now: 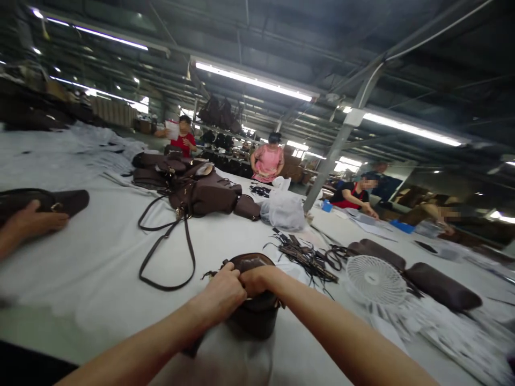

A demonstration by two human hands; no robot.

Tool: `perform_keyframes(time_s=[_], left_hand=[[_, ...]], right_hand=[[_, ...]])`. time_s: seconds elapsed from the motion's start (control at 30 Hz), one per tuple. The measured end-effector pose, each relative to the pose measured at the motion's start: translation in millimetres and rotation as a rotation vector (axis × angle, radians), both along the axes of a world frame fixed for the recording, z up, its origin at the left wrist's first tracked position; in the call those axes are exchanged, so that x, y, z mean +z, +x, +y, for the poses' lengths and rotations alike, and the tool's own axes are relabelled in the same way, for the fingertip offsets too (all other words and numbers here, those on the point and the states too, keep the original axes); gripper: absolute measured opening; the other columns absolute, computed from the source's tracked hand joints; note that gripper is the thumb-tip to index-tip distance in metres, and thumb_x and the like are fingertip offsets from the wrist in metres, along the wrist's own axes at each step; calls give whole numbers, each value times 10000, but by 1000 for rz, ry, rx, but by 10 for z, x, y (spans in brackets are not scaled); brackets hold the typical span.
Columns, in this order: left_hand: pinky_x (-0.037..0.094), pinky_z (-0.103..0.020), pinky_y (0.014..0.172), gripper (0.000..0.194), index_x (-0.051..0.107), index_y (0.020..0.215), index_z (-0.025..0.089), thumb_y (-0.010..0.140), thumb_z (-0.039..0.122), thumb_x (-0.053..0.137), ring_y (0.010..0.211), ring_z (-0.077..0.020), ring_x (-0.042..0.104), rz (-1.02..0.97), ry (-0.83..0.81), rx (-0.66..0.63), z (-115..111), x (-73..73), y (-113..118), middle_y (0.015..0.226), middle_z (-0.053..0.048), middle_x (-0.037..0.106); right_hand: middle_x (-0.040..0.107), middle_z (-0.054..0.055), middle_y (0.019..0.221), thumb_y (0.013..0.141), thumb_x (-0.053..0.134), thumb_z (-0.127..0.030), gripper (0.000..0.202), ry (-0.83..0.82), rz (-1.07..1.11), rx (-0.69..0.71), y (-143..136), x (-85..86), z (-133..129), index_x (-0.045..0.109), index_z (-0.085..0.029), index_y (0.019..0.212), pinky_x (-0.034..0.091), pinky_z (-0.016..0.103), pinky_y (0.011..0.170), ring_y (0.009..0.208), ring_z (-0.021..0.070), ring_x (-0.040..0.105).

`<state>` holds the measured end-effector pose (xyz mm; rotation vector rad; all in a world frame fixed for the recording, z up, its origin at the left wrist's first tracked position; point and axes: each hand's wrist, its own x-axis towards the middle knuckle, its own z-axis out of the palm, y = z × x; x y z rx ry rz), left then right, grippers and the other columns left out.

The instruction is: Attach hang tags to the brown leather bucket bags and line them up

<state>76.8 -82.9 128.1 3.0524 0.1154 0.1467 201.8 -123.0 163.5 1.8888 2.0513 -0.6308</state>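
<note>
In front of me on the white-covered table stands a dark brown handbag (253,319), its top opening facing up. My left hand (226,287) is closed at the near left edge of that opening, with fingers pressed against the rim. My right hand (259,280) is bent over the same rim and touches the left one; its fingertips reach down into the bag and are hidden. A dark strap end sticks out to the left of the bag.
A pile of brown handbags (205,195) with a looped strap lies ahead. To the right are dark straps (308,257), a white plastic basket (376,281) and brown pouches (442,287). Another person's hand (40,220) holds a bag at left. Several people work farther back.
</note>
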Motion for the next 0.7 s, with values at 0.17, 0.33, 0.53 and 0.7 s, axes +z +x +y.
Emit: perform_keyframes(time_s=[0.17, 0.33, 0.53, 0.7], left_hand=[[431, -294, 638, 182, 699, 765, 159, 773, 72, 539, 695, -201, 625, 100, 65, -39, 5, 176, 7, 725, -83, 697], [448, -271, 598, 171, 724, 810, 198, 747, 345, 663, 717, -222, 645, 117, -45, -55, 29, 524, 54, 757, -50, 709], [430, -259, 636, 340, 719, 831, 186, 897, 284, 401, 746, -190, 648, 120, -186, -141, -81, 645, 227, 863, -53, 734], [462, -316, 659, 412, 709, 1026, 191, 870, 450, 429, 839, -277, 677, 269, -130, -48, -257, 597, 372, 983, -115, 737]], right_hand=[[725, 58, 846, 672, 621, -46, 268, -6, -97, 1, 59, 357, -187, 737, -177, 874, 485, 290, 710, 819, 222, 664], [712, 56, 856, 814, 518, -133, 232, 337, -98, -129, 255, 743, -616, 711, -200, 924, 423, 266, 700, 822, 198, 637], [653, 66, 936, 861, 518, -173, 154, 600, -7, -291, 446, 517, -1151, 647, -174, 946, 424, 272, 782, 870, 177, 598], [650, 63, 1053, 799, 524, -64, 339, 564, 118, -316, 547, 231, -1261, 553, -190, 1112, 424, 280, 845, 994, 187, 590]])
